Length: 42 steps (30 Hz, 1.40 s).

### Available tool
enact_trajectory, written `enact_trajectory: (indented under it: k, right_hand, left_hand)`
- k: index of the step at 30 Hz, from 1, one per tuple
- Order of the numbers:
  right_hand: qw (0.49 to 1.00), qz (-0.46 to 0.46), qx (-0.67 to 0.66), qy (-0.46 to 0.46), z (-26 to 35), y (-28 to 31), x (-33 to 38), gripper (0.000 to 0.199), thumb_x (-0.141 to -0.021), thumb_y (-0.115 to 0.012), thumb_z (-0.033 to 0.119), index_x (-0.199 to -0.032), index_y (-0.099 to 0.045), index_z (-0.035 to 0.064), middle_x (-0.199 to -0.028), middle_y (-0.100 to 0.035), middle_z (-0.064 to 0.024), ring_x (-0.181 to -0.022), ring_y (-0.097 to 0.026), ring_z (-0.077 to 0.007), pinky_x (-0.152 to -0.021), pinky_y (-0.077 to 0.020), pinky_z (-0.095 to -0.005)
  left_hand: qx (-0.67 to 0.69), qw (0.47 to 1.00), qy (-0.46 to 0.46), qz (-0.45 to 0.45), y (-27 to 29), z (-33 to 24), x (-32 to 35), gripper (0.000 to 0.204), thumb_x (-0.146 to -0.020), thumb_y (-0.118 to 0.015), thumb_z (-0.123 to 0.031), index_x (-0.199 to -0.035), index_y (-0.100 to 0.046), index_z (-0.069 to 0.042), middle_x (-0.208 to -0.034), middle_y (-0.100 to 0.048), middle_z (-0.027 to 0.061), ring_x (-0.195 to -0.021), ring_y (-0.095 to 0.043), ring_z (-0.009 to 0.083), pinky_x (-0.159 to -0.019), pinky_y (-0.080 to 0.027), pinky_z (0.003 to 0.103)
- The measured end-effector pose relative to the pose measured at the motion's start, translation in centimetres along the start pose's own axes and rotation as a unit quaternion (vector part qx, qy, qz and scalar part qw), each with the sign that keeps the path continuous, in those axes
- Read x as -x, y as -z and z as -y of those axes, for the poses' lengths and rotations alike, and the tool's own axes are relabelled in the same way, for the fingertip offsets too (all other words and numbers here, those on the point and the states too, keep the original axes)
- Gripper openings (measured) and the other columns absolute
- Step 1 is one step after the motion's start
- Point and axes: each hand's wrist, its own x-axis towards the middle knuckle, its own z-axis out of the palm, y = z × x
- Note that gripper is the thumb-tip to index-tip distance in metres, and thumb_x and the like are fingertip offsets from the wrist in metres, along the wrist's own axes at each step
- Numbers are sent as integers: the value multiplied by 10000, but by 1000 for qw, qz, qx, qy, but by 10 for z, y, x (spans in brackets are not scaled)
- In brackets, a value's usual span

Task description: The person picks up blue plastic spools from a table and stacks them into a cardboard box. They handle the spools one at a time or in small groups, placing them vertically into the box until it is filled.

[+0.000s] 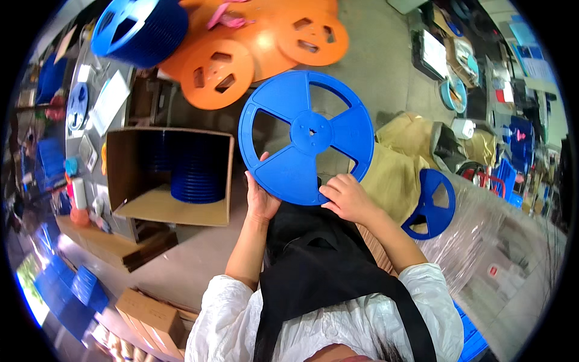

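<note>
A large blue plastic reel [283, 166] with three wide cut-outs is held up flat in front of me. My left hand [262, 196] grips its lower left rim, the thumb outside and a fingertip showing through the left cut-out. At the lower right rim, my right hand [350, 196] holds the edge with curled fingers beside the bottom cut-out. Both hands are closed on the same reel. To the right, another blue reel [445, 205] lies by brown paper.
An open cardboard box [170, 213] on the left holds stacked blue reels [197, 181]. Beyond are an orange tabletop [263, 45] with round slotted discs [217, 73] and a blue reel stack [148, 36]. Crumpled brown paper [395, 181] and plastic-wrapped goods [482, 241] stand right.
</note>
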Motion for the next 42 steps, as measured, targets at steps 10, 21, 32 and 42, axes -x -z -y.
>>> enact_trajectory:
  k: [10, 21, 32, 42]
  right_hand:
    - [962, -201, -88, -162, -3, 8, 91, 767, -807, -697, 265, -1447, -314, 84, -1474, -317, -234, -1298, -401, -414, -1021, -400, -444]
    - [744, -248, -464, -411, -12, -13, 101, 469, -952, -536, 268, -1351, -467, 32, -1144, -586, -158, -954, -599, -260, -771, -498, -332]
    - [539, -257, -727, -340, 2, 71, 109, 473, -946, -555, 411, -1082, -556, -41, -939, -636, -123, -647, -620, -179, -485, -507, -293]
    - [799, -95, -514, -298, -5, 70, 87, 442, -938, -577, 289, -1264, -539, -8, -1219, -581, -141, -1074, -568, -209, -951, -425, -289]
  left_hand:
    - [-436, 894, -78, 71, -89, 101, 16, 417, -1022, -407, -290, -1341, -445, -24, -1104, -591, 46, -910, -566, 107, -839, -464, 264]
    - [-417, 899, 68, 120, -116, 119, -2, 710, -824, -464, 92, -1471, -247, -103, -1264, -491, 101, -1113, -520, 206, -989, -408, 351]
    - [-409, 870, 199, 190, -157, 20, -5, 706, -787, -576, 70, -1440, -330, -36, -1276, -531, 102, -1188, -509, 217, -1050, -367, 371]
    - [-443, 877, 101, 155, -131, 44, -9, 643, -847, -574, 73, -1433, -326, -18, -1241, -552, 76, -1115, -537, 164, -1000, -406, 302]
